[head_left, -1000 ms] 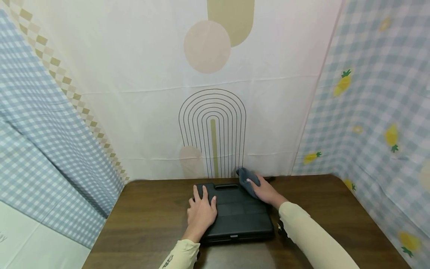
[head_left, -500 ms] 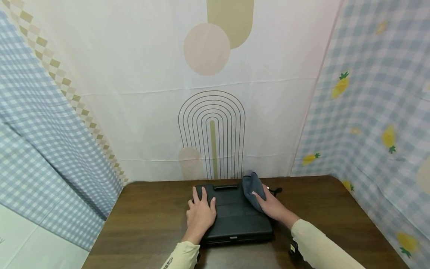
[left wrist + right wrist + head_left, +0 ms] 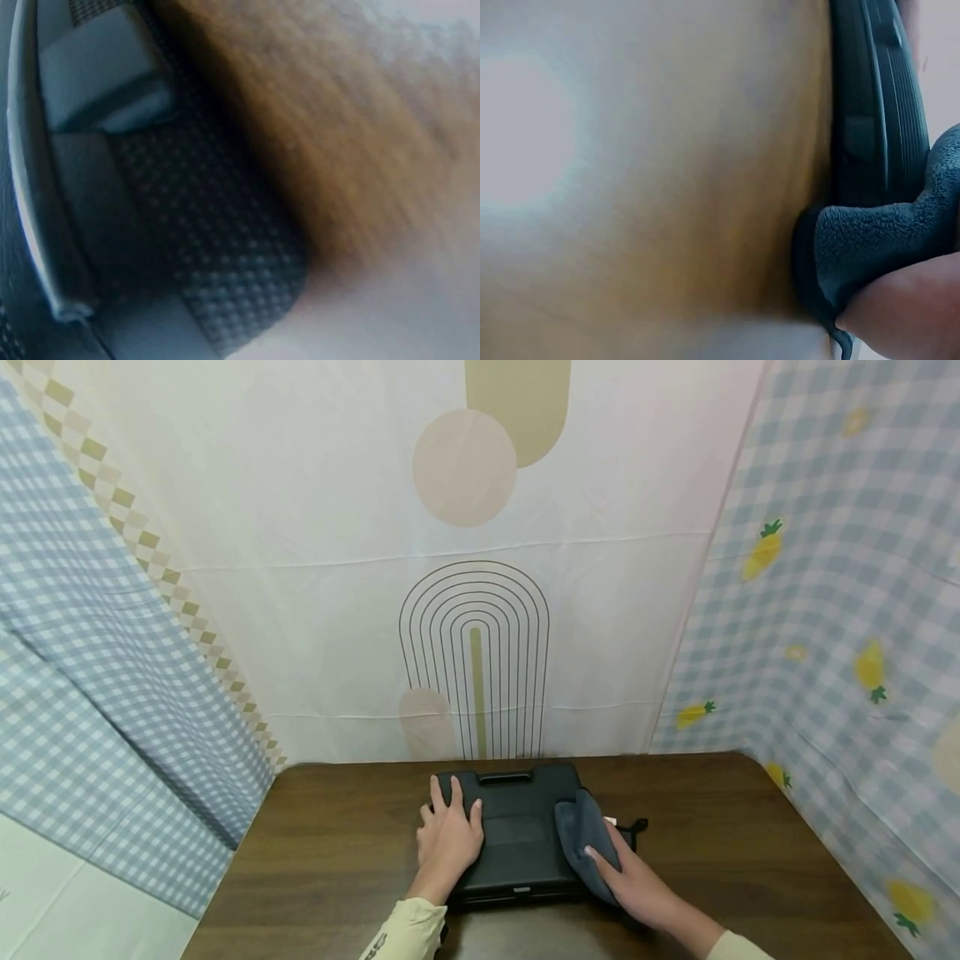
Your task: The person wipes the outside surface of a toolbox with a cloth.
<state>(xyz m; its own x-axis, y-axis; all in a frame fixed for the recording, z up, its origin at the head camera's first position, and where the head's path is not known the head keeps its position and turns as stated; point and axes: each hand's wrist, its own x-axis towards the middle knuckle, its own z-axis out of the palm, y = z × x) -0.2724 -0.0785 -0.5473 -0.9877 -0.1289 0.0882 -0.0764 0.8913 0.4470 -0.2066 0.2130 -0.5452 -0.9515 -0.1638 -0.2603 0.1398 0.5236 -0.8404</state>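
Observation:
A flat black case (image 3: 521,835) with a handle at its far edge and a small latch at the front lies on the table. My left hand (image 3: 448,839) rests on its left side, fingers spread. In the left wrist view, the textured side of the case (image 3: 217,217) fills the left half. My right hand (image 3: 636,883) grips a folded grey-blue fleecy cloth (image 3: 585,835) with dark edging against the case's right side, near the front corner. The right wrist view has the cloth (image 3: 877,232) touching the end of the case's side; part of the hand there is cut off.
The brown wooden table (image 3: 337,852) extends around the case. Behind it hangs a white printed curtain (image 3: 315,635), with checked cloths at left and right. A black loop (image 3: 640,825) and a white tag (image 3: 611,821) show beside the right hand.
My right hand has drawn the cloth from the case's far right corner along the right side to near the front corner. My left hand has stayed in place.

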